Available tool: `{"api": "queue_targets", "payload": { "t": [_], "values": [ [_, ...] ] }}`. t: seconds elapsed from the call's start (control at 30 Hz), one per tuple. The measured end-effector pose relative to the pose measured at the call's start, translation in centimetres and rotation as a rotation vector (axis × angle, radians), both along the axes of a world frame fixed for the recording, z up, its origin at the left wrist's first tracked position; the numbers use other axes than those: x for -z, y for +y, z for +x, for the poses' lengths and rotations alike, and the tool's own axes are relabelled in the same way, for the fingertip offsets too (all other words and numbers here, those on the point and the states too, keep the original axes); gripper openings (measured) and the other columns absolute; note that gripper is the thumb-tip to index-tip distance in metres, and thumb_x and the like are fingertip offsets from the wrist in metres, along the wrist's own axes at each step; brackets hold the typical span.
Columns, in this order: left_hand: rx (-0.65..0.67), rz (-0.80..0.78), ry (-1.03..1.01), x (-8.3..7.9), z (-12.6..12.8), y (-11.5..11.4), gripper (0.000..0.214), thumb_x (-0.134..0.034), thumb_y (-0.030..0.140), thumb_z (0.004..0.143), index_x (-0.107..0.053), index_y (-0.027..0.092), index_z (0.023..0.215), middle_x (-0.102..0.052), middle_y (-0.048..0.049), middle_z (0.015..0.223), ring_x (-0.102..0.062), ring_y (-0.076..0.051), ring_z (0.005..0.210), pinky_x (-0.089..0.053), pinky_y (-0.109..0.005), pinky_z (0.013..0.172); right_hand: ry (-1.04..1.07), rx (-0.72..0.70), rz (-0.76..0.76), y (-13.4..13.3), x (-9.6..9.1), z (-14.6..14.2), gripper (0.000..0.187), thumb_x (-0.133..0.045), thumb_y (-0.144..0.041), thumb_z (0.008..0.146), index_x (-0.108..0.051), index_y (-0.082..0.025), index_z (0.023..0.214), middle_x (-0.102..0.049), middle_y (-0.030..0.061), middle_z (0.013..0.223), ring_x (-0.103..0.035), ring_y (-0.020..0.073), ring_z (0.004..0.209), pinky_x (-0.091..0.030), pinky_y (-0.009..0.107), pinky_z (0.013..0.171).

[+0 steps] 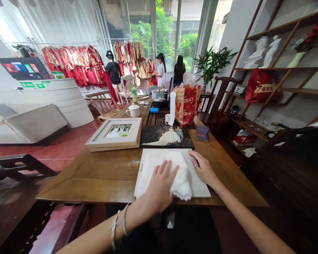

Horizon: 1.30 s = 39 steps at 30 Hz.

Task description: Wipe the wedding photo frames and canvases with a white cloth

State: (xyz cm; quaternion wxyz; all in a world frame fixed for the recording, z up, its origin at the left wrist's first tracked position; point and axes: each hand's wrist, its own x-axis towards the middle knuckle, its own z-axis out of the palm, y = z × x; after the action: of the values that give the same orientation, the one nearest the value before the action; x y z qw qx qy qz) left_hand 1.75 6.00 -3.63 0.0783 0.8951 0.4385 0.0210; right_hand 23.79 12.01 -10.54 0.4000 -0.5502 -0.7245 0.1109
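Observation:
A white flat panel (pixel 153 162) lies on the wooden table (pixel 106 176) in front of me. My left hand (pixel 159 185) rests flat on it with fingers stretched out, pressing a crumpled white cloth (pixel 182 181). My right hand (pixel 202 169) lies on the panel's right edge, fingers extended, a ring on one finger. Just beyond the panel lies a dark photo print (pixel 166 137) of a figure in a white dress. A pale wooden picture frame (pixel 115 133) with a photo sits to its left.
Further back stand a white teapot (pixel 133 110), a green bottle (pixel 134 93), a dark pot (pixel 159 102) and a red paper bag (pixel 187 104). Dark chairs flank the table. Shelves (pixel 278 70) line the right wall. Three people stand by racks of red garments (pixel 76 63) near the windows.

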Motion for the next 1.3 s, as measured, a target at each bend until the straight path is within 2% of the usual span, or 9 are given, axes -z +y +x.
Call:
{"api": "queue_targets", "payload": {
  "t": [0.13,0.23,0.5,0.63,0.73,0.97,1.07,1.17,1.3],
  "values": [
    [0.043,-0.07,0.015,0.2,-0.9,-3.9,0.095,-0.058,0.017,0.06,-0.014,0.023,0.144,-0.01,-0.0119,0.151,-0.006,-0.031,0.137,-0.014,-0.049,0.107,-0.002,0.01,-0.002,-0.1,0.0,-0.1,0.039,-0.037,-0.02,0.085,-0.055,-0.018,0.12,-0.056,0.0114,0.127,-0.05,0.0232,0.119,-0.038,0.043,0.102],
    [0.061,-0.048,0.004,0.0,-1.1,-4.2,0.089,-0.058,0.021,0.064,-0.016,0.025,0.143,-0.015,-0.0108,0.15,-0.011,-0.031,0.136,-0.019,-0.047,0.106,-0.001,0.008,-0.011,-0.1,-0.1,0.0,0.039,-0.037,-0.02,0.085,-0.054,-0.017,0.12,-0.055,0.0123,0.127,-0.05,0.0233,0.12,-0.037,0.042,0.103],
    [-0.09,0.124,0.116,-0.9,-0.1,5.1,0.067,-0.052,0.021,0.072,-0.033,0.016,0.136,-0.034,-0.0156,0.14,-0.03,-0.03,0.128,-0.033,-0.042,0.099,0.0,-0.013,-0.018,0.0,0.0,0.1,0.038,-0.037,-0.02,0.086,-0.053,-0.017,0.121,-0.055,0.0127,0.128,-0.051,0.023,0.119,-0.038,0.042,0.102],
    [-0.135,0.15,0.123,-0.6,-0.2,6.8,0.065,-0.052,0.019,0.073,-0.033,0.014,0.136,-0.034,-0.017,0.139,-0.029,-0.03,0.128,-0.032,-0.043,0.098,-0.004,-0.004,-0.027,0.0,-0.1,0.0,0.039,-0.036,-0.02,0.086,-0.053,-0.016,0.121,-0.055,0.0132,0.128,-0.051,0.023,0.119,-0.038,0.043,0.102],
    [-0.167,0.155,0.134,-0.4,-0.5,4.8,0.07,-0.052,0.017,0.072,-0.03,0.013,0.138,-0.029,-0.0174,0.143,-0.025,-0.032,0.131,-0.028,-0.045,0.101,-0.006,0.002,-0.023,-0.1,-0.2,0.0,0.039,-0.037,-0.019,0.085,-0.054,-0.017,0.12,-0.055,0.0121,0.128,-0.05,0.0227,0.119,-0.038,0.042,0.102],
    [-0.075,-0.003,0.158,0.4,-2.8,-4.3,0.089,-0.056,0.024,0.065,-0.015,0.018,0.144,-0.013,-0.0159,0.15,-0.007,-0.034,0.136,-0.018,-0.052,0.105,-0.024,0.008,-0.023,0.0,0.0,0.0,0.038,-0.036,-0.02,0.086,-0.054,-0.016,0.119,-0.055,0.0125,0.128,-0.05,0.0229,0.12,-0.038,0.043,0.103],
    [-0.031,-0.015,0.122,0.1,-3.6,-5.2,0.088,-0.055,0.023,0.064,-0.016,0.021,0.144,-0.014,-0.0131,0.15,-0.009,-0.032,0.136,-0.019,-0.05,0.106,-0.024,0.006,-0.01,0.0,0.2,0.1,0.038,-0.036,-0.021,0.086,-0.054,-0.017,0.12,-0.055,0.0124,0.128,-0.05,0.0226,0.12,-0.038,0.043,0.103],
    [-0.052,0.003,0.113,-0.5,-3.8,-2.9,0.083,-0.053,0.018,0.065,-0.023,0.021,0.142,-0.023,-0.0115,0.148,-0.018,-0.03,0.134,-0.023,-0.046,0.105,-0.026,0.008,-0.012,0.0,0.1,0.1,0.038,-0.036,-0.021,0.086,-0.054,-0.016,0.12,-0.055,0.0124,0.128,-0.05,0.0225,0.119,-0.038,0.042,0.103],
    [-0.059,0.082,0.096,-0.4,-4.2,2.7,0.077,-0.051,0.014,0.066,-0.029,0.015,0.139,-0.026,-0.0137,0.146,-0.02,-0.029,0.134,-0.021,-0.044,0.107,-0.018,0.012,-0.018,-0.1,-0.2,0.0,0.038,-0.037,-0.021,0.086,-0.054,-0.017,0.119,-0.055,0.012,0.127,-0.05,0.0228,0.119,-0.037,0.043,0.103]
  ]
}}
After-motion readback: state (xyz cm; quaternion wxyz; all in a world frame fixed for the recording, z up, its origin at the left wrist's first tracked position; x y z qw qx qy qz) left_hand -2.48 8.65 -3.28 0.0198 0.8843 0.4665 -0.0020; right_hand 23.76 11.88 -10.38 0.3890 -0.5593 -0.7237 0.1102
